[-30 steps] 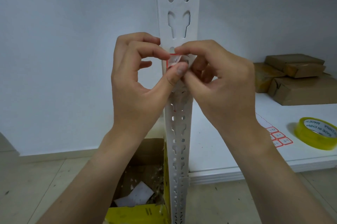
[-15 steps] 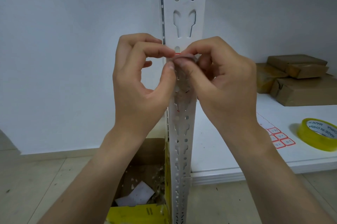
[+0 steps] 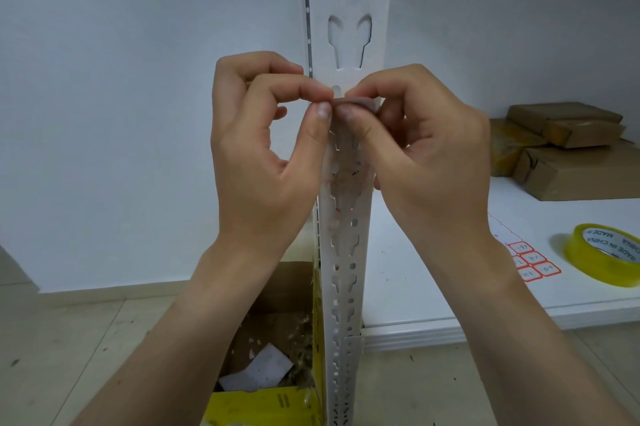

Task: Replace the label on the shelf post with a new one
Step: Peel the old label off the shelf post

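Observation:
A white slotted shelf post (image 3: pixel 346 245) stands upright in the middle of the view. Both hands meet in front of it at chest height. My left hand (image 3: pixel 263 155) and my right hand (image 3: pixel 422 148) pinch a small label (image 3: pixel 356 102) between thumbs and forefingers; it lies nearly edge-on, so only a thin pinkish strip shows. Below the fingers the post face carries faint red marks and sticky residue (image 3: pixel 346 179). A sheet of red-bordered labels (image 3: pixel 530 262) lies on the white shelf board to the right.
A yellow tape roll (image 3: pixel 602 259) lies on the white shelf board (image 3: pixel 450 301) at the right. Brown wrapped parcels (image 3: pixel 568 151) are stacked at the back right. An open cardboard box (image 3: pixel 270 356) with paper scraps stands on the floor left of the post.
The label, seen face-on with its red border a second ago, has turned nearly edge-on between my fingertips. The camera has tilted a little, so the post sits further right.

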Available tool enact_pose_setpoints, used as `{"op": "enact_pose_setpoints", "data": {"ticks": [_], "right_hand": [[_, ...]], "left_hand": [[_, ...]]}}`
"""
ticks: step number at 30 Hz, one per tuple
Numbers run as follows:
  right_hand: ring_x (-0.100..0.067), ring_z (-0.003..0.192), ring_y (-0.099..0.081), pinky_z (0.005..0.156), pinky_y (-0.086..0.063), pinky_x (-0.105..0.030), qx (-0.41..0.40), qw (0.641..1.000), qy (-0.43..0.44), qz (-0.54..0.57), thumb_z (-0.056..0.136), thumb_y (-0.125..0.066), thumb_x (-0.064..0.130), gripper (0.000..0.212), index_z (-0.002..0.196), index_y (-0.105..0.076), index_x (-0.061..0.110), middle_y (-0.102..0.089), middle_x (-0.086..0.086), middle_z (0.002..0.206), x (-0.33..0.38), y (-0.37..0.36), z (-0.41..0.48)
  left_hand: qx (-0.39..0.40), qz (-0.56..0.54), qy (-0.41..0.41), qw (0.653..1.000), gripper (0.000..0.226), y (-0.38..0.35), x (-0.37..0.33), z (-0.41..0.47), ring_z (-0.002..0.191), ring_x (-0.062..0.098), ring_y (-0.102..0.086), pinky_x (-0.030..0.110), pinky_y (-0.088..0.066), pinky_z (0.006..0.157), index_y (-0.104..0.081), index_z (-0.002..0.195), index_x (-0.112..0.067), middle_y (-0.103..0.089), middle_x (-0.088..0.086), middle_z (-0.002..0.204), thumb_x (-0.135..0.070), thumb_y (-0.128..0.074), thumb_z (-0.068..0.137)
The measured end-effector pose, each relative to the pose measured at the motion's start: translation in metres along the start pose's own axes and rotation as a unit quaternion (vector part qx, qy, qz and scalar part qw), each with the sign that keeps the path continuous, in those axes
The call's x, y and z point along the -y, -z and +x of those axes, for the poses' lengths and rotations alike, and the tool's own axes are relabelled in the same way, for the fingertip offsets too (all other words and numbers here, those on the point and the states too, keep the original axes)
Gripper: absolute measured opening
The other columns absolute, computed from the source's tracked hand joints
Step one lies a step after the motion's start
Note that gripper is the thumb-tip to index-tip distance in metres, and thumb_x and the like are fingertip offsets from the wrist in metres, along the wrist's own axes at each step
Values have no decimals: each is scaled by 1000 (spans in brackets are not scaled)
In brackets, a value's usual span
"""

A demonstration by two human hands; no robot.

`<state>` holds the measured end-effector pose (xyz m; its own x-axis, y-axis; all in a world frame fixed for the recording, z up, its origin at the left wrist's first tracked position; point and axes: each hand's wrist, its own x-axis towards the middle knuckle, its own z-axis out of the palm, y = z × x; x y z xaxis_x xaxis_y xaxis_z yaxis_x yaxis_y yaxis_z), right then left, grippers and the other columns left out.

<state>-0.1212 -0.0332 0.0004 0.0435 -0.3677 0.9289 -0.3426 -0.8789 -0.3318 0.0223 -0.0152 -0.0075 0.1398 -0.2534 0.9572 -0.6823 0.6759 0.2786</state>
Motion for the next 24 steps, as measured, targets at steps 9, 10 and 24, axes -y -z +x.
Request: {"op": "enact_pose_setpoints", "data": {"ticks": [9,10,24], "right_hand": [[-14,57,-59,51,-51,-28,-1,1000,-13,9,97,-71,18,7,99,-72,12,-59,4,68,1,0,0],[-14,58,-59,52,-51,-29,0,1000,-15,10,97,-70,18,7,100,-71,11,-60,2,69,0,0,1],[-4,66,-58,58,-43,-6,8,998,-44,38,99,-67,21,8,100,-59,22,-61,10,75,5,-5,2]], "left_hand": [[-10,4,-5,1000,10,0,-4,2,112,16,-55,36,-58,86,-62,102,-22,-48,4,114,-13,-66,99],[-9,4,-7,1000,10,0,-4,3,112,16,-56,37,-58,85,-62,102,-21,-48,5,114,-13,-66,99],[8,-107,63,992,32,-2,-12,2,106,16,-64,28,-56,87,-48,122,-13,-56,-7,115,-3,-54,91]]}}
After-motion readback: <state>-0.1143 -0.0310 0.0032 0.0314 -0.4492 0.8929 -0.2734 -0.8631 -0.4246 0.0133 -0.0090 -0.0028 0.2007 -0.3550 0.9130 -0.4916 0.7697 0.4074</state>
